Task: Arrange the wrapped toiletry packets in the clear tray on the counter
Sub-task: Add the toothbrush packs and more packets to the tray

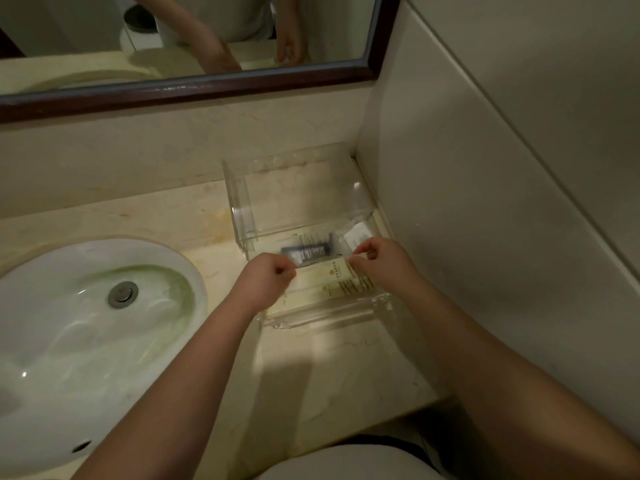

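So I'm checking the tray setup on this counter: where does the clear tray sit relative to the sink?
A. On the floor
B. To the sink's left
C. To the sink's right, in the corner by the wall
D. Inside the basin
C: the clear tray stands on the counter to the right of the sink, tucked against the side wall.

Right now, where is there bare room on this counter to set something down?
Free: counter in front of the clear tray, and the strip between sink and backsplash. Crowded: the tray's lower level, where both hands hold packets.
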Demonstrator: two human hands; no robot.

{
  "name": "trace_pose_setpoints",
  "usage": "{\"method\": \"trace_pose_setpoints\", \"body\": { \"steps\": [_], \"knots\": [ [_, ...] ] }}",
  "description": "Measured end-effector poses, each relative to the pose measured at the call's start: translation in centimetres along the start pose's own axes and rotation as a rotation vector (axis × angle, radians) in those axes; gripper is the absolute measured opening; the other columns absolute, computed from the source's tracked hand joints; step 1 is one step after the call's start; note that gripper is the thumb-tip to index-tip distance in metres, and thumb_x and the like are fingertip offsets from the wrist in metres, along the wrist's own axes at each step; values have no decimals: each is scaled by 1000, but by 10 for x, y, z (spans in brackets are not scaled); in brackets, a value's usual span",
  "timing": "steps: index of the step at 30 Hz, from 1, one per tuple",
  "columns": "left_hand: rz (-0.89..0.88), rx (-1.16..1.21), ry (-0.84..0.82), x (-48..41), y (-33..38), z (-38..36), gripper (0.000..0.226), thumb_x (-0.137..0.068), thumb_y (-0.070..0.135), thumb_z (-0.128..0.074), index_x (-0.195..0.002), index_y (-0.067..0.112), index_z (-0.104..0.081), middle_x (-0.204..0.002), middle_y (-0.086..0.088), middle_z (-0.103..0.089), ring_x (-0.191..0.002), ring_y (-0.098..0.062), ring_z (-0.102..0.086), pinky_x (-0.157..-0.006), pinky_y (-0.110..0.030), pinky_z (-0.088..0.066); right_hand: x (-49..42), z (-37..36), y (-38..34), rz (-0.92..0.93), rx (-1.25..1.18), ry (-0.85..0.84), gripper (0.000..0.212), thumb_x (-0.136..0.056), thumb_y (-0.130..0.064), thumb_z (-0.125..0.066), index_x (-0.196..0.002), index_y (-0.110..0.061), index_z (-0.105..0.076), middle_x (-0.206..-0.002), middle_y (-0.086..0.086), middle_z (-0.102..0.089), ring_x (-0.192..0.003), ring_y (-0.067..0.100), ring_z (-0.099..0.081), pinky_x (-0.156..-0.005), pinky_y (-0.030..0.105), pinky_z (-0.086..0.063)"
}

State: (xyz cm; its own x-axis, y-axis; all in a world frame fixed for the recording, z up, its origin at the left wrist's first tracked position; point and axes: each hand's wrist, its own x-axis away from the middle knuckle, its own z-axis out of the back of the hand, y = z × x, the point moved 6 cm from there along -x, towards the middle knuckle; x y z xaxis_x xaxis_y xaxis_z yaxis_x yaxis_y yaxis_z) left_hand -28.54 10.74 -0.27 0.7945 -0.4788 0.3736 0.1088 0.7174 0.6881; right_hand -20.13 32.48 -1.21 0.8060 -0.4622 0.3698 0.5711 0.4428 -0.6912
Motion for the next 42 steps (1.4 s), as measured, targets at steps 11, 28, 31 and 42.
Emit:
{"method": "trace_pose_setpoints", "body": {
  "steps": [11, 28, 31, 42],
  "knots": [
    [-147, -412, 184, 13, -3, -12, 17, -84, 13, -60, -94, 15, -74, -95, -7, -67, -89, -27, -62, -75, -33, -50, 19, -22, -11, 26, 502, 63, 25, -77, -45, -69, -95, -27, -65, -91, -6, -64, -84, 17, -63, -70, 31, -52],
    [171, -88, 651, 157, -134, 95, 33, -86, 8, -50, -117, 11, -63, -114, -12, -61, -108, -28, -55, -92, -36, -44, 89, -205, -168, 605, 240, -190, 15, -81, -31, -67, -93, -25, -62, -80, -10, -62, -73, 12, -60, -66, 26, -41],
    [363, -58, 785, 222, -195, 131, 32, -87, 9, -51, -117, 10, -62, -115, -13, -61, -107, -29, -56, -91, -38, -45, 123, -265, -196, 661, 188, -339, 17, -81, -29, -68, -95, -21, -64, -79, -7, -63, -74, 14, -57, -69, 26, -39],
    [760, 179, 1081, 363, -406, 256, 32, -89, 13, -51, -120, 12, -59, -121, -11, -59, -102, -25, -60, -75, -26, -41, 196, -448, -304, 765, 301, -578, 15, -81, -33, -68, -92, -26, -63, -78, -11, -65, -76, 12, -63, -71, 30, -48]
  ]
}}
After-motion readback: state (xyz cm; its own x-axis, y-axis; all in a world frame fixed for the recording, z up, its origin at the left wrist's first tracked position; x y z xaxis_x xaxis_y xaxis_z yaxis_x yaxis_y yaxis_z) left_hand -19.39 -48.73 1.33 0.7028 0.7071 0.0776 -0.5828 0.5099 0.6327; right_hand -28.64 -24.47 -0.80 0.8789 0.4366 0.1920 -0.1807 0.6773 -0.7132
